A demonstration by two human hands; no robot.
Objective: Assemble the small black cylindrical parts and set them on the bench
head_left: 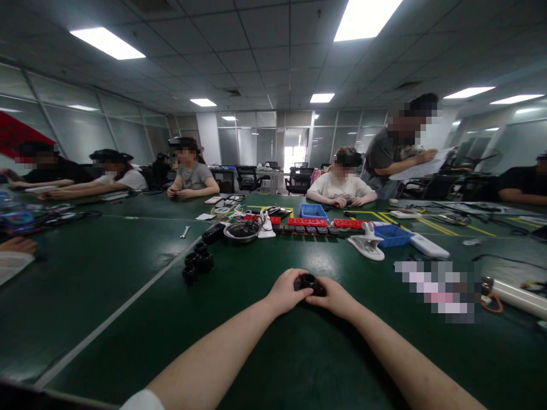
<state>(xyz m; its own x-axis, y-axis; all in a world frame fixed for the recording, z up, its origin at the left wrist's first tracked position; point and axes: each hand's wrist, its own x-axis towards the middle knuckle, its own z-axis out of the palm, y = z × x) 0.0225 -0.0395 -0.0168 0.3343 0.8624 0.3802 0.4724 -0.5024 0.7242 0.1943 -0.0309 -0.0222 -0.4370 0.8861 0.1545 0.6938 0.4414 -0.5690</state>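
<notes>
Both my hands meet in front of me over the dark green table [128,267]. My left hand [285,291] and my right hand [334,296] are closed from either side around one small black round part [309,282], held just above the tabletop. Its underside is hidden by my fingers. Several similar black round parts [197,263] sit in a loose group to the left, beyond my left hand's reach line.
A metal bowl [242,230], red part strips [306,222], blue bins [392,235], white plastic clamps [366,246] and a wrench [184,232] lie across the table's middle. Other people sit along the far and left sides; someone's hand [17,245] rests at left. Cables lie at right.
</notes>
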